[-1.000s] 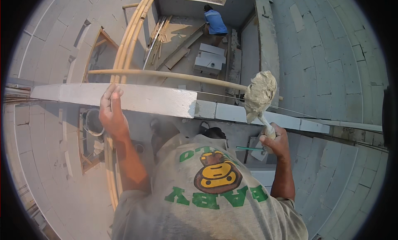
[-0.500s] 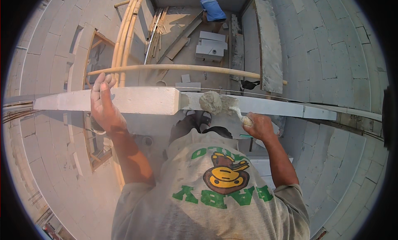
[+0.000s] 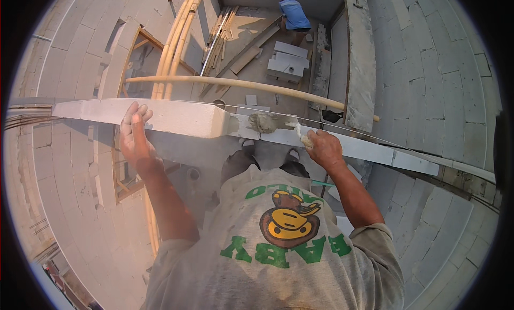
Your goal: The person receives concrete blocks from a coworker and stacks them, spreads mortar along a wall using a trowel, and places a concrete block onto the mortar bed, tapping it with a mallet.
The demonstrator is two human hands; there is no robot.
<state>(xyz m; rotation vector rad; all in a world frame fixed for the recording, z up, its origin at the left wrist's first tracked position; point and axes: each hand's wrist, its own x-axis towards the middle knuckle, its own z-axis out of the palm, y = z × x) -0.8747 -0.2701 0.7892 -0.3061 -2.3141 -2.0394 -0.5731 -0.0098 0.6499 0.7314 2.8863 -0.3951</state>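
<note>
A row of pale blocks forms the top of a wall. On its left part stands a long white block (image 3: 187, 116). My left hand (image 3: 138, 141) is against the block's near side, fingers stretched upward and slightly apart. My right hand (image 3: 325, 149) is closed round the mortar-crusted handle of a trowel (image 3: 297, 132). The trowel is over the lower course of the wall (image 3: 356, 148), and its blade is hard to make out. Between it and the block's end lies a patch of wet grey mortar (image 3: 262, 122).
A taut string (image 3: 257, 108) runs along the wall. Beyond it, a bamboo pole (image 3: 235, 83) crosses the gap, and more poles (image 3: 174, 42) stand at left. Below are stacked white blocks (image 3: 286, 69), planks (image 3: 243, 58) and a bending person in a blue shirt (image 3: 294, 14).
The view has turned slightly. My right hand and the trowel have moved left and a little away from me. The rounded mortar heap is now lower and more spread. My left hand stays at the block.
</note>
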